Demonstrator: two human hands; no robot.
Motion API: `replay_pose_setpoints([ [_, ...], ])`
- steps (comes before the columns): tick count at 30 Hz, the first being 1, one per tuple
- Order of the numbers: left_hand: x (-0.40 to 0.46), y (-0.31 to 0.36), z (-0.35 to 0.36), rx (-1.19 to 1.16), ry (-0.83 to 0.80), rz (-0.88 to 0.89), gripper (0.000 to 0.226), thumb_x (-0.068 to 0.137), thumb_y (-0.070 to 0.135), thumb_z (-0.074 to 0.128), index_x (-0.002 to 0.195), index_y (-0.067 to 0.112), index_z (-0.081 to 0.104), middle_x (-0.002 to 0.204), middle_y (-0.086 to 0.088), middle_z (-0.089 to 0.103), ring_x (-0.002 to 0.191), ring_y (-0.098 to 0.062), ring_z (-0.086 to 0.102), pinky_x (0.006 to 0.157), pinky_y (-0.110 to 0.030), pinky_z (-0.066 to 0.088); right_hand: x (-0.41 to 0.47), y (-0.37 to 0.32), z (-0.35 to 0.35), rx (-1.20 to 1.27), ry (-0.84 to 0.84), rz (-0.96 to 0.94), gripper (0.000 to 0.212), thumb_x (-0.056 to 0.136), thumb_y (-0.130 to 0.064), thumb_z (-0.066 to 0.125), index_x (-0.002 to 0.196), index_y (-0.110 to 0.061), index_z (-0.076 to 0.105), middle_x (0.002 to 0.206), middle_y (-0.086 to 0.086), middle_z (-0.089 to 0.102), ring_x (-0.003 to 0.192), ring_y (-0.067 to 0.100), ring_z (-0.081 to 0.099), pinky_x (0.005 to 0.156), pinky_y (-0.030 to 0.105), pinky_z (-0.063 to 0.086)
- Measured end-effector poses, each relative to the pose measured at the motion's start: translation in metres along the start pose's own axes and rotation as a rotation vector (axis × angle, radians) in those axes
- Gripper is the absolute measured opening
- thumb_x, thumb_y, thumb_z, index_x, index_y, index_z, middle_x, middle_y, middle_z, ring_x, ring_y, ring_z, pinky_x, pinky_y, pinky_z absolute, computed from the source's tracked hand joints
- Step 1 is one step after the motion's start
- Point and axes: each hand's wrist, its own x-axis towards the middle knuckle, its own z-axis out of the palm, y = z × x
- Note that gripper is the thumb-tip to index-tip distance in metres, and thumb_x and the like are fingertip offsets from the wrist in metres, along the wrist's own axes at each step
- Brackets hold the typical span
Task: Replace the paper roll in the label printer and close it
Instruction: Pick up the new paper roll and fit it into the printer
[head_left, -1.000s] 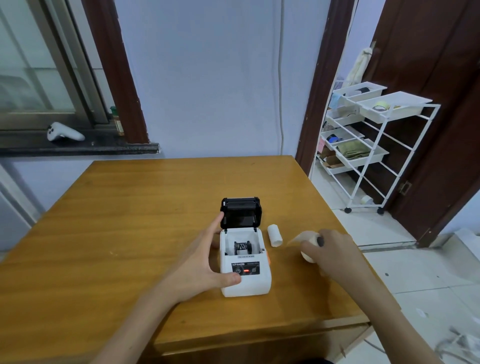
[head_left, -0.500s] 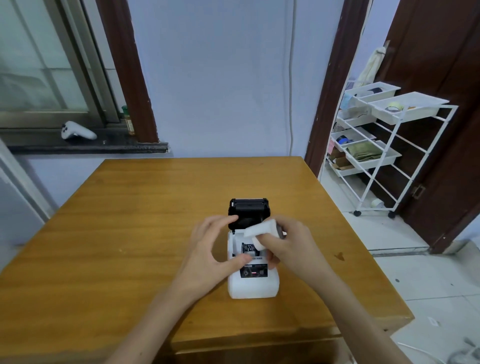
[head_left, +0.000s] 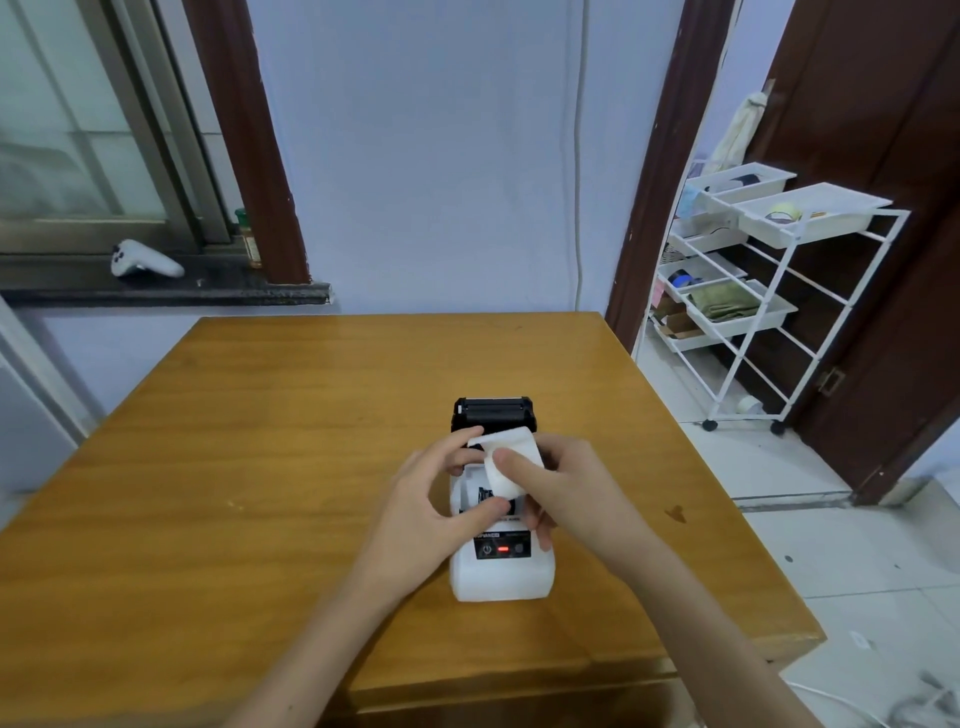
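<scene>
A small white label printer (head_left: 501, 574) stands on the wooden table (head_left: 291, 447), its black lid (head_left: 493, 413) tipped open toward the far side. A red light glows on its front panel. My right hand (head_left: 561, 493) holds a white paper roll (head_left: 506, 460) just above the open bay, thumb on the roll's near face. My left hand (head_left: 431, 499) pinches the loose paper end at the roll's upper left, its thumb resting by the bay's front rim. The bay is mostly hidden behind the hands and roll.
A white wire trolley (head_left: 753, 291) with trays stands by the dark door on the right. A white game controller (head_left: 143, 260) lies on the window sill at the left. The table's near edge is close below the printer.
My right hand has brought the paper roll from the table's right side to above the printer's open bay. My left hand left the printer's side and took the paper's loose end.
</scene>
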Motion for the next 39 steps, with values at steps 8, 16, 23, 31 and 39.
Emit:
replay_pose_setpoints([
  [8, 0.0, 0.003, 0.001, -0.033, -0.048, 0.017, 0.049, 0.072, 0.041, 0.074, 0.116, 0.053, 0.057, 0.104, 0.016, 0.067, 0.107, -0.002, 0.057, 0.084, -0.005, 0.037, -0.004, -0.007, -0.004, -0.002, -0.09, 0.06, 0.044, 0.091, -0.043, 0.061, 0.096, 0.0, 0.068, 0.067, 0.015, 0.058, 0.053, 0.023, 0.053, 0.042, 0.026, 0.046],
  [16, 0.004, 0.0, 0.001, -0.077, -0.06, 0.023, 0.047, 0.069, 0.049, 0.065, 0.114, 0.035, 0.066, 0.103, 0.003, 0.068, 0.099, -0.007, 0.059, 0.08, -0.006, 0.04, -0.005, -0.009, -0.007, 0.115, -0.138, 0.123, 0.043, 0.091, -0.046, 0.058, 0.1, -0.006, 0.071, 0.074, 0.012, 0.061, 0.06, 0.027, 0.055, 0.043, 0.023, 0.044],
  [23, 0.006, 0.003, -0.001, -0.198, -0.048, -0.014, 0.051, 0.067, 0.052, 0.065, 0.112, 0.029, 0.069, 0.096, 0.009, 0.071, 0.086, 0.002, 0.06, 0.075, -0.009, 0.043, -0.008, -0.007, -0.016, 0.539, -0.29, 0.287, 0.044, 0.095, -0.041, 0.053, 0.121, -0.008, 0.065, 0.094, 0.011, 0.072, 0.065, 0.014, 0.063, 0.04, 0.015, 0.047],
  [31, 0.01, 0.007, 0.0, -0.29, -0.091, 0.025, 0.045, 0.073, 0.042, 0.069, 0.115, 0.029, 0.07, 0.109, 0.003, 0.066, 0.097, -0.007, 0.062, 0.083, -0.014, 0.045, -0.007, -0.006, -0.015, 0.865, -0.366, 0.321, 0.045, 0.094, -0.03, 0.06, 0.128, -0.001, 0.061, 0.126, 0.028, 0.063, 0.11, 0.028, 0.066, 0.094, 0.031, 0.056],
  [39, 0.011, 0.011, 0.001, -0.303, -0.105, 0.053, 0.04, 0.074, 0.041, 0.07, 0.112, 0.03, 0.07, 0.108, -0.001, 0.064, 0.098, -0.009, 0.061, 0.083, -0.014, 0.045, -0.007, -0.007, -0.01, 0.998, -0.272, 0.365, 0.037, 0.085, -0.025, 0.068, 0.114, -0.002, 0.066, 0.096, 0.019, 0.072, 0.076, 0.02, 0.071, 0.064, 0.023, 0.058],
])
